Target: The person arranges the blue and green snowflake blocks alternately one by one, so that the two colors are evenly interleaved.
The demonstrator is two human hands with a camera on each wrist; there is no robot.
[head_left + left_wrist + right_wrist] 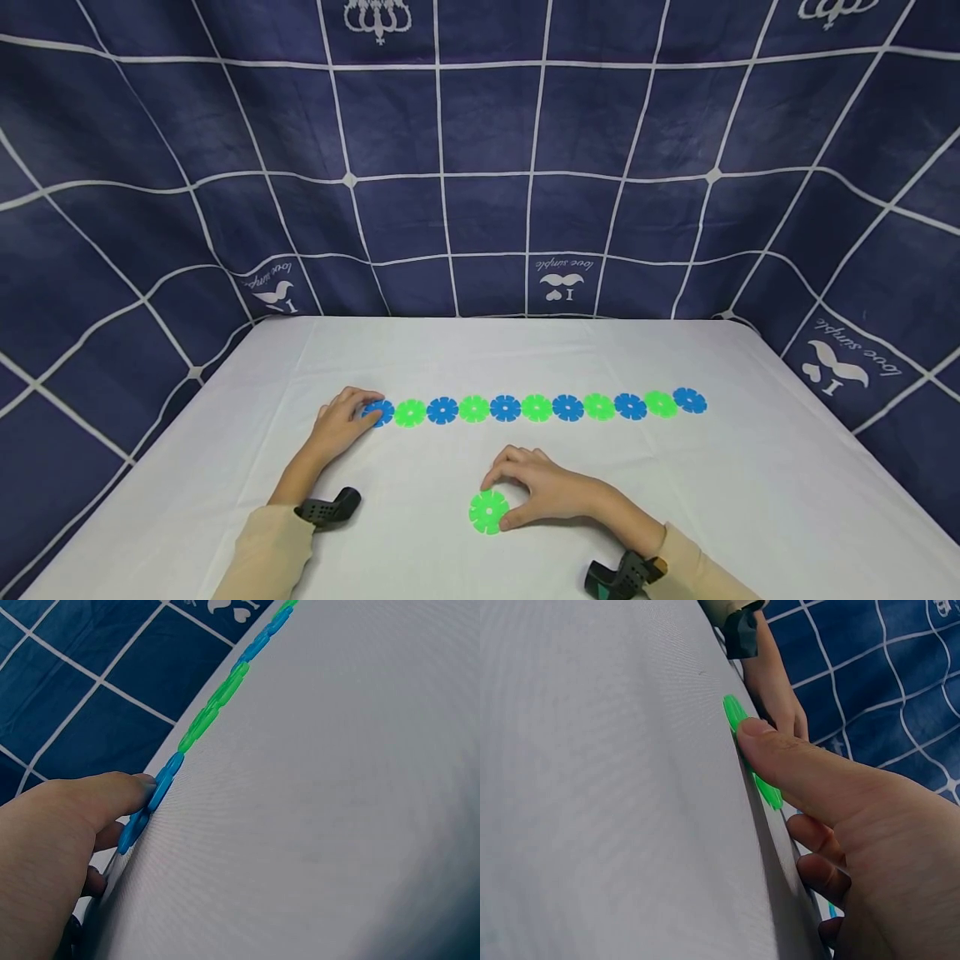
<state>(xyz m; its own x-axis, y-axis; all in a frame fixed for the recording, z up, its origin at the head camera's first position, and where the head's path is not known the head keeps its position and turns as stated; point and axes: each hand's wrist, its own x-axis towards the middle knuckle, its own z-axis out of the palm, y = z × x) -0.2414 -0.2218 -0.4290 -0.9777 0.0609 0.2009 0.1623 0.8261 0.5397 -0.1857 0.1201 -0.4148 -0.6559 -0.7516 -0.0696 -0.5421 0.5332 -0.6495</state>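
A row of notched plastic building discs, alternating blue and green, runs across the table. At its left end, my left hand (341, 427) pinches the blue notched disc (381, 412), with the thumb on its near edge (158, 789). Right beside that one lies a green disc (410, 413). Nearer to me, my right hand (553, 487) holds a single green notched disc (483, 512) between thumb and bent fingers, low over the tablecloth. In the right wrist view the thumb covers the middle of this green disc (768, 793).
A white cloth (420, 550) covers the table. Blue checked fabric (487, 217) hangs behind it and at both sides. The row ends on the right with a blue disc (689, 401). Each wrist wears a dark device, such as the left one (330, 508).
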